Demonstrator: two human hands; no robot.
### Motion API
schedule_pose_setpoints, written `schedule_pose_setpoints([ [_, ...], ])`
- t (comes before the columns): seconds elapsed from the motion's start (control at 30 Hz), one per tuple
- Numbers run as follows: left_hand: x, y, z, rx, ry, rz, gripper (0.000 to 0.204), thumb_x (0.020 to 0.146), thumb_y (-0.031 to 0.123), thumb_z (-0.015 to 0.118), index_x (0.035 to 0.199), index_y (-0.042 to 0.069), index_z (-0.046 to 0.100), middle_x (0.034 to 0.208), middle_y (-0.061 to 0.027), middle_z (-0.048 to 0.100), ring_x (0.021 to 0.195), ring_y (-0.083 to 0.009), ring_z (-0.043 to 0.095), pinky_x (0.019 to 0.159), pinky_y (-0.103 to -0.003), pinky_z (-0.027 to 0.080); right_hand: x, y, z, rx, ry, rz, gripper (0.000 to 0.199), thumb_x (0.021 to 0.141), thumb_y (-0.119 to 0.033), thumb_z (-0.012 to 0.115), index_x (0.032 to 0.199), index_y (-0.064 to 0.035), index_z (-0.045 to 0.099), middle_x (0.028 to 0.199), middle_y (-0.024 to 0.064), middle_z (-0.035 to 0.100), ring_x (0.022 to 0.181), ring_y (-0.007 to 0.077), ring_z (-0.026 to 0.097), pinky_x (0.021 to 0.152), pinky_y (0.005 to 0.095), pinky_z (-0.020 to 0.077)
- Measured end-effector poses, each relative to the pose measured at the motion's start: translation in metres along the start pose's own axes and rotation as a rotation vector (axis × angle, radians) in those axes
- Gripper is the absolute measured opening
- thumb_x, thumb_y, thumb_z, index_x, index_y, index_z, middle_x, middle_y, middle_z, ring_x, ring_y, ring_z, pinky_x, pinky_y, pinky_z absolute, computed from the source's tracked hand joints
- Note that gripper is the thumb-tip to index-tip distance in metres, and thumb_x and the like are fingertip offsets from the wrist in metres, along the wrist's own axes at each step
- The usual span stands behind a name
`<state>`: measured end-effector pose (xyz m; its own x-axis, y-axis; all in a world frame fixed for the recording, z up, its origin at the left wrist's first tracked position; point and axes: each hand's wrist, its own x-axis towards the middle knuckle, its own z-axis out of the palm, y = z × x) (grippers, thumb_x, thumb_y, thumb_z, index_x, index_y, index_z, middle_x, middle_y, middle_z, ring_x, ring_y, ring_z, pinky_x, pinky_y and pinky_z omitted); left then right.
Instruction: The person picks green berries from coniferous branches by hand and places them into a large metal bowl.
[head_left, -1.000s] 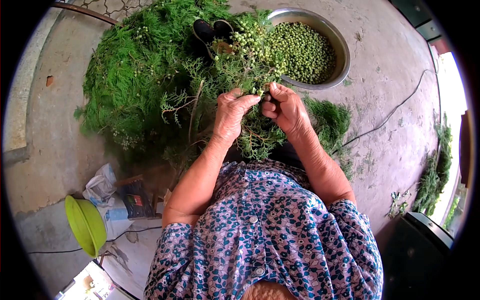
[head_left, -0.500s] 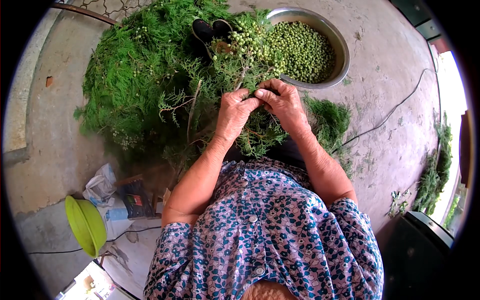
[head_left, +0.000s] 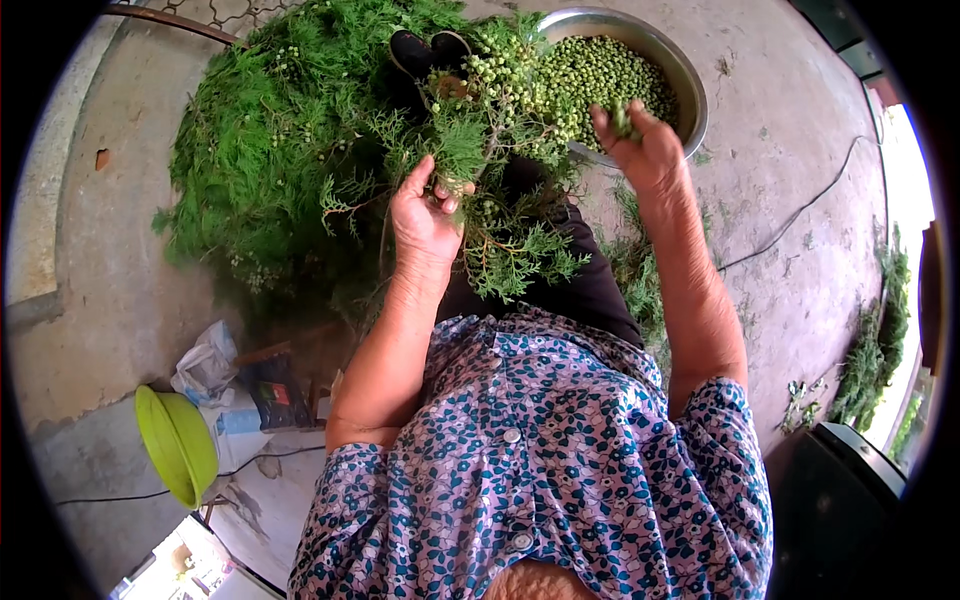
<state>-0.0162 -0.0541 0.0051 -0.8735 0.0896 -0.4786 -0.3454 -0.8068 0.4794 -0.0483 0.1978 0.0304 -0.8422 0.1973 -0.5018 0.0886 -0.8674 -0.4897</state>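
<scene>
A: R hand status?

B: R hand: fingertips over the inner side of the near rim of the round silver metal basin, thumb & fingers closed round a few small green berries. Blurred; exact grip pressure n/a.

A: Basin contents & pos.?

B: A broad layer of round pale-green berries. Basin stands on the grey concrete floor; its L rim is overlapped in view by pale berry clusters.

A: L hand?

B: L hand: palm up, thumb raised, fingers curled, at the near end of the feathery green conifer branch. Can't tell if it's clamped on a stem or only touching; foliage hides the contact.

A: Poss. faults & causes?

B: (1) Spill: R hand is nr the rim, not mid-basin; fingers parting too far back could drop berries on the floor. (2) Debris: a knock to the branch could shed leaf bits over the L rim. (3) Snag: the heap of bright-green conifer cuttings adjoins the branch; a sharp pull could tangle both. (4) Shift: the black shoe sits amid foliage; moving it could jolt the branch.
</scene>
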Motion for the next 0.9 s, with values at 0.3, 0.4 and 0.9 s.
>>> schedule_pose_setpoints([
  [0.3,-0.020,-0.011,0.003,0.016,0.037,0.122,0.020,0.082,0.013,0.054,0.095,-0.002,0.053,0.084,-0.0121,0.060,0.071,-0.0258,0.058,0.067,-0.033,0.050,0.055,-0.068,-0.014,0.117,-0.077,-0.315,0.046,0.092,-0.017,0.041,0.128,0.0052,0.021,0.128,0.0264,0.028,0.119,0.0406,0.034,0.096,0.0495,0.0382],
  [0.4,-0.029,-0.008,0.010,-0.025,-0.039,0.128,0.022,0.082,0.013,0.054,0.098,-0.001,0.053,0.094,-0.0123,0.060,0.083,-0.0265,0.057,0.076,-0.039,0.049,0.046,-0.054,-0.017,0.103,0.012,-0.220,0.038,0.092,-0.011,0.038,0.121,0.0106,0.027,0.116,0.0260,0.041,0.108,0.0366,0.046,0.093,0.0444,0.0441],
  [0.9,-0.040,0.027,-0.008,-0.054,0.112,0.149,0.022,0.083,0.015,0.049,0.095,-0.002,0.056,0.091,-0.0143,0.062,0.081,-0.0267,0.060,0.076,-0.038,0.049,0.004,0.087,-0.001,-1.078,-0.297,0.212,0.031,0.080,0.003,0.041,0.109,0.0037,0.050,0.095,0.0206,0.056,0.086,0.0262,0.061,0.065,0.0296,0.0549],
])
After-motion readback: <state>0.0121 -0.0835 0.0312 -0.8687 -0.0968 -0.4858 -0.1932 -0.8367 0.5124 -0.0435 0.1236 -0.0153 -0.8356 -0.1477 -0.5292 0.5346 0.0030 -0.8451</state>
